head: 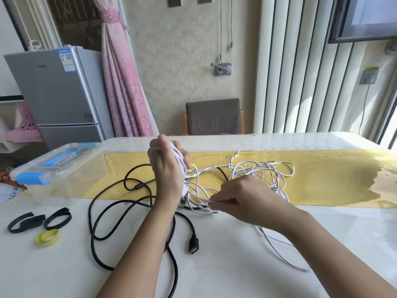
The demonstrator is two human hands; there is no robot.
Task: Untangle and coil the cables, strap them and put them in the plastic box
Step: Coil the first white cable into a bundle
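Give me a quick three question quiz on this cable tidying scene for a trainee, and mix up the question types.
1. True or false: the plastic box has its lid off.
2. What colour is the cable wound round the left hand? A) black B) white C) yellow
3. Fill in: next to the black straps lies one ___ strap.

Key:
1. False, the lid is on.
2. B. The right hand pinches a loose strand of it.
3. Yellow.
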